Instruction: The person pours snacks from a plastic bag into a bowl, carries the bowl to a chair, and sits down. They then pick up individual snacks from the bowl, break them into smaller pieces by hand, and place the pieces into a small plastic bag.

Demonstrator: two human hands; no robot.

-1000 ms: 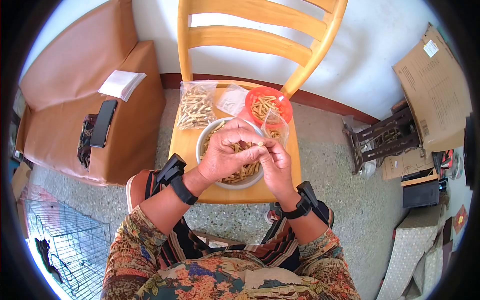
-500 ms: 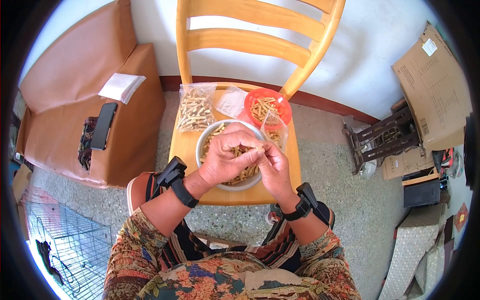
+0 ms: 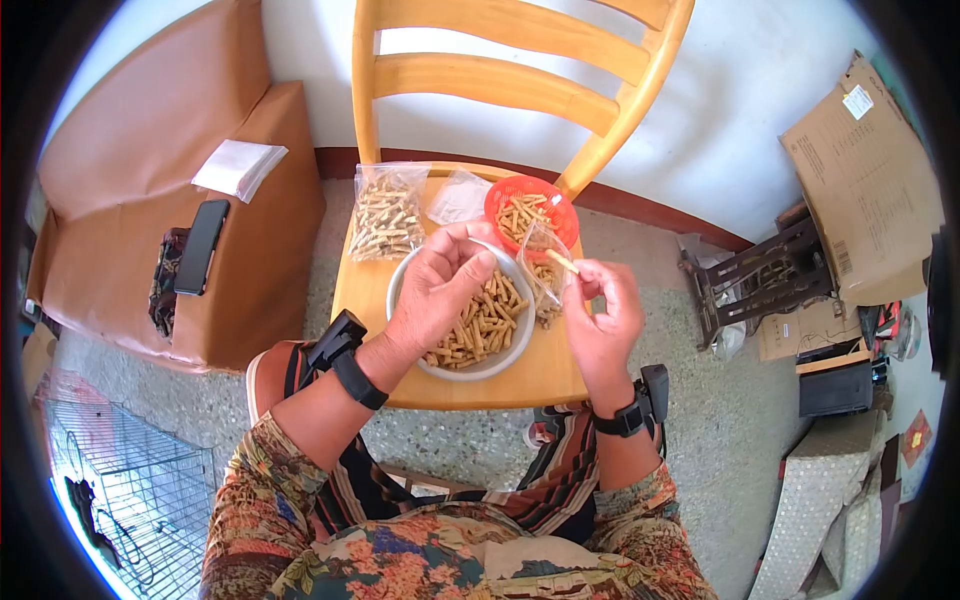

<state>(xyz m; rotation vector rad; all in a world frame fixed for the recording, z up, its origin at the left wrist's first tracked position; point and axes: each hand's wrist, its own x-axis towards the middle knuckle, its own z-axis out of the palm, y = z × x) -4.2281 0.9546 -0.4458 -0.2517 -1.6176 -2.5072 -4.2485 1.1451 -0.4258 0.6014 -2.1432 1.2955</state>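
A white bowl (image 3: 412, 357) of tan sticks sits on the wooden chair seat (image 3: 540, 378). My left hand (image 3: 435, 290) is over the bowl's far rim, thumb and finger pinching the edge of a small clear bag (image 3: 543, 268) that stands between the bowl and my right hand. My right hand (image 3: 604, 322) is to the right of the bowl, holding one tan stick (image 3: 562, 262) by its fingertips at the bag's mouth. A red bowl (image 3: 530, 206) with more sticks stands behind the bag.
A filled clear bag (image 3: 385, 216) and an empty one (image 3: 458, 198) lie at the back of the seat. A brown sofa (image 3: 150, 200) with a phone (image 3: 201, 246) and white paper (image 3: 238, 167) is at left. Cardboard boxes (image 3: 868, 170) stand at right, a wire cage (image 3: 130, 490) at lower left.
My hands, joined over the bowl, have parted. The right hand moved right and up with one stick to the small bag. The left hand shifted up to the bag's edge.
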